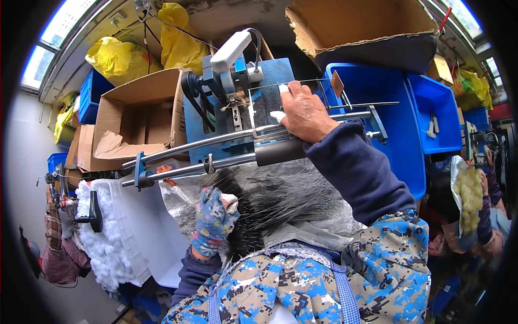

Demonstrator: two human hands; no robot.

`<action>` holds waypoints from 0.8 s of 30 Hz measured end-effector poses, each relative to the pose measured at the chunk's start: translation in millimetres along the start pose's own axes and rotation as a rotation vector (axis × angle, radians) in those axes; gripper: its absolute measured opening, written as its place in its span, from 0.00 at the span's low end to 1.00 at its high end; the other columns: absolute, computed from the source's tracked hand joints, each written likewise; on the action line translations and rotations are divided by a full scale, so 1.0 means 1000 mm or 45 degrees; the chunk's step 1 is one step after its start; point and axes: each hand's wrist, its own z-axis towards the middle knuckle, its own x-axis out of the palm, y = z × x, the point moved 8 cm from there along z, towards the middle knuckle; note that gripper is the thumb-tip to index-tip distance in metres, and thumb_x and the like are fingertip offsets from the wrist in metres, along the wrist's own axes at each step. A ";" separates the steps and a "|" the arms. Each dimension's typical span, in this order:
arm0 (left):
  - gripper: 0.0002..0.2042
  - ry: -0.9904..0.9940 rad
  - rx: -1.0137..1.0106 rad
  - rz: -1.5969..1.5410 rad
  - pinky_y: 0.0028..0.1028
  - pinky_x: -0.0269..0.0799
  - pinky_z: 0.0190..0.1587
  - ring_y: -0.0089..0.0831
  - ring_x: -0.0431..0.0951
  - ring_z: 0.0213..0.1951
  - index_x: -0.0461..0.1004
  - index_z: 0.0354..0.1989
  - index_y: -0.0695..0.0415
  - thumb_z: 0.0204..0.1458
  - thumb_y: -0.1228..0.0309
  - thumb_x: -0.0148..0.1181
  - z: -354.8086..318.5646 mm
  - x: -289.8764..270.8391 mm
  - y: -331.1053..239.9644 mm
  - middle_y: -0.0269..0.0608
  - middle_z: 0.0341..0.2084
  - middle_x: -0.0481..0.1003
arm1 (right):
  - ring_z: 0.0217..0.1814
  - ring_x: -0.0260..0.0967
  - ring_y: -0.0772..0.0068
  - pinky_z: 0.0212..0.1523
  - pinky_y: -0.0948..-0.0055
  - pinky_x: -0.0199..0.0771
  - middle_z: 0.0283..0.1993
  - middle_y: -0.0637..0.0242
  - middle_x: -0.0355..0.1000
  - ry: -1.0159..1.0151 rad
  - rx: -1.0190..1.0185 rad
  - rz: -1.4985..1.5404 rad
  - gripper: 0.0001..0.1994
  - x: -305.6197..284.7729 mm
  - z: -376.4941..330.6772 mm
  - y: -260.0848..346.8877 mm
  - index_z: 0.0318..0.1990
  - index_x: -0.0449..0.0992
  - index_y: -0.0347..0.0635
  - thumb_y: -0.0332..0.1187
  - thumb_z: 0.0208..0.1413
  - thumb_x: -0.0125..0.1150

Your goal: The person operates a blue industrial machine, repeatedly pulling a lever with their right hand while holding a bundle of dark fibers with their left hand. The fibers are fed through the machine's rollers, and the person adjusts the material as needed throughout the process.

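My right hand (306, 112), bare with white tape on its fingertips, grips the sliding carriage (280, 154) of a blue bench machine (278, 73). The carriage sits on two round metal rails (189, 147). Low in front of the machine, my left hand (215, 218) wears a flowered blue glove and has a white-wrapped thumb. Its fingers are curled closed; what they hold, if anything, is hidden. Beside it, a bundle of thin dark wires or bristles (286, 197) lies across silvery sheeting (329, 218) over my lap. A white sewing-type lamp head (231, 51) tops the machine.
An open cardboard box (137, 113) stands left of the machine, a larger carton (372, 32) behind it. Blue bins (372, 124) are at the right. White fluffy tufts (105, 237) lie by a white tray (145, 216). Other people work at both sides.
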 end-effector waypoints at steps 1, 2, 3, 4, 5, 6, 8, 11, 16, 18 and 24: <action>0.11 -0.003 0.020 -0.015 0.37 0.67 0.32 0.42 0.72 0.28 0.74 0.29 0.55 0.33 0.79 0.63 0.003 0.000 -0.002 0.40 0.23 0.71 | 0.45 0.63 0.54 0.42 0.60 0.66 0.42 0.52 0.61 -0.038 -0.020 -0.043 0.23 -0.008 -0.001 -0.006 0.44 0.70 0.30 0.40 0.46 0.63; 0.11 -0.008 0.038 -0.027 0.38 0.67 0.33 0.42 0.72 0.29 0.74 0.29 0.55 0.33 0.79 0.63 0.006 0.000 -0.005 0.40 0.23 0.72 | 0.45 0.62 0.56 0.41 0.59 0.63 0.41 0.55 0.63 -0.113 -0.010 -0.043 0.20 -0.015 -0.001 -0.012 0.42 0.72 0.33 0.41 0.47 0.62; 0.11 -0.014 0.054 -0.038 0.39 0.67 0.33 0.43 0.72 0.29 0.74 0.29 0.55 0.32 0.79 0.63 0.008 -0.001 -0.009 0.40 0.24 0.72 | 0.46 0.62 0.58 0.42 0.60 0.61 0.41 0.58 0.65 -0.183 0.002 -0.062 0.18 -0.019 0.001 -0.019 0.42 0.72 0.34 0.39 0.48 0.61; 0.11 -0.002 0.051 -0.037 0.39 0.67 0.34 0.43 0.72 0.29 0.74 0.29 0.55 0.33 0.78 0.63 0.009 -0.001 -0.011 0.40 0.24 0.72 | 0.46 0.62 0.59 0.43 0.60 0.61 0.41 0.60 0.66 -0.228 0.038 -0.174 0.17 -0.026 0.004 -0.024 0.41 0.72 0.36 0.38 0.47 0.61; 0.12 0.008 0.047 -0.035 0.40 0.67 0.34 0.44 0.72 0.30 0.74 0.29 0.55 0.33 0.78 0.63 0.010 -0.002 -0.014 0.41 0.24 0.72 | 0.46 0.62 0.60 0.44 0.60 0.60 0.42 0.61 0.66 -0.273 0.072 -0.285 0.15 -0.033 0.008 -0.027 0.40 0.73 0.37 0.37 0.47 0.61; 0.12 0.017 0.042 -0.033 0.40 0.67 0.35 0.44 0.72 0.30 0.74 0.30 0.55 0.33 0.78 0.63 0.010 -0.002 -0.016 0.41 0.25 0.73 | 0.47 0.63 0.61 0.44 0.61 0.59 0.40 0.62 0.69 -0.274 0.124 -0.298 0.10 -0.035 0.014 -0.030 0.38 0.75 0.41 0.33 0.47 0.60; 0.12 -0.027 0.023 -0.055 0.40 0.67 0.35 0.44 0.72 0.30 0.74 0.31 0.55 0.34 0.79 0.63 0.014 -0.005 -0.021 0.41 0.26 0.73 | 0.47 0.63 0.62 0.44 0.61 0.59 0.37 0.62 0.70 -0.015 0.121 -0.371 0.07 -0.022 0.022 -0.038 0.35 0.76 0.43 0.30 0.47 0.58; 0.13 -0.071 -0.165 -0.253 0.36 0.68 0.34 0.43 0.73 0.30 0.73 0.34 0.55 0.37 0.80 0.62 0.000 -0.002 0.001 0.42 0.26 0.73 | 0.41 0.66 0.64 0.41 0.62 0.59 0.29 0.66 0.72 0.047 0.049 -0.386 0.05 -0.020 0.015 -0.042 0.30 0.75 0.45 0.25 0.46 0.54; 0.07 -0.473 -0.566 -0.846 0.23 0.71 0.30 0.25 0.72 0.29 0.69 0.40 0.62 0.53 0.80 0.53 -0.042 -0.021 0.031 0.42 0.29 0.73 | 0.34 0.67 0.62 0.37 0.64 0.61 0.24 0.65 0.71 0.080 -0.190 -0.037 0.05 -0.059 -0.059 0.008 0.28 0.75 0.42 0.23 0.43 0.54; 0.07 -0.368 -0.645 -0.989 0.19 0.68 0.28 0.23 0.72 0.28 0.69 0.41 0.63 0.54 0.77 0.53 -0.030 -0.011 0.025 0.41 0.29 0.74 | 0.32 0.66 0.61 0.37 0.65 0.63 0.27 0.64 0.70 0.022 -0.286 0.304 0.07 -0.060 -0.093 0.031 0.30 0.74 0.39 0.20 0.41 0.57; 0.18 -0.131 -0.024 -0.351 0.41 0.66 0.46 0.44 0.71 0.46 0.74 0.41 0.54 0.37 0.77 0.64 0.019 -0.001 -0.044 0.45 0.37 0.74 | 0.40 0.68 0.67 0.42 0.71 0.69 0.37 0.60 0.72 -0.097 -0.364 1.771 0.07 -0.044 -0.092 0.102 0.38 0.73 0.33 0.26 0.52 0.57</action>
